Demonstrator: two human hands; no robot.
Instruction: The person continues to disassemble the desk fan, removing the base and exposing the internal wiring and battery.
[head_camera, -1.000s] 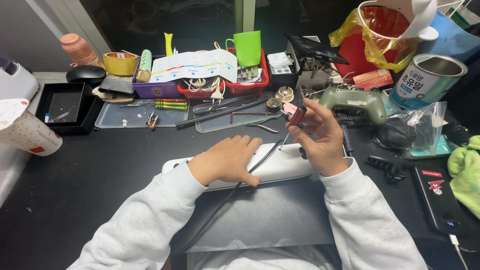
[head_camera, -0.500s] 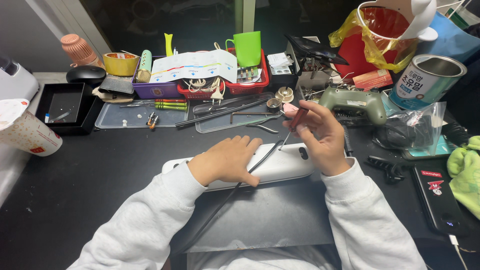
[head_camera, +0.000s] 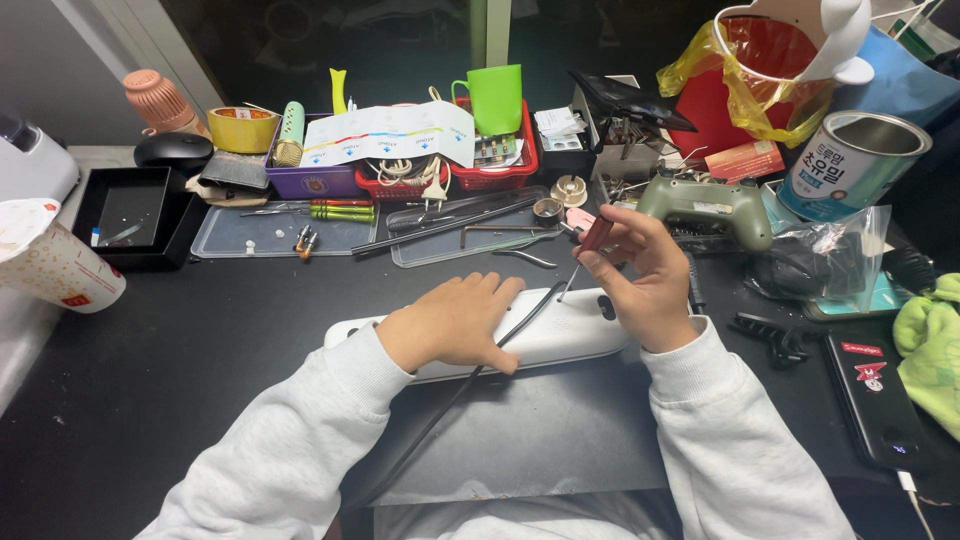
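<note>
A white power strip (head_camera: 560, 335) is lying on the dark tabletop (head_camera: 200, 340). The left hand (head_camera: 450, 325) is pressing flat on it, fingers spread. The right hand (head_camera: 645, 280) is pinching a red-handled screwdriver (head_camera: 590, 245), tip angling down toward the strip, beside a black cable (head_camera: 470, 375).

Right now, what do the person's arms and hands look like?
Both arms are covered by long, loose white sleeves of soft sweatshirt fabric, ending in ribbed cuffs at the wrists. The left hand and right hand are bare: no gloves, and no rings, watch or bracelet that show. There are no markings on the sleeves.
</note>
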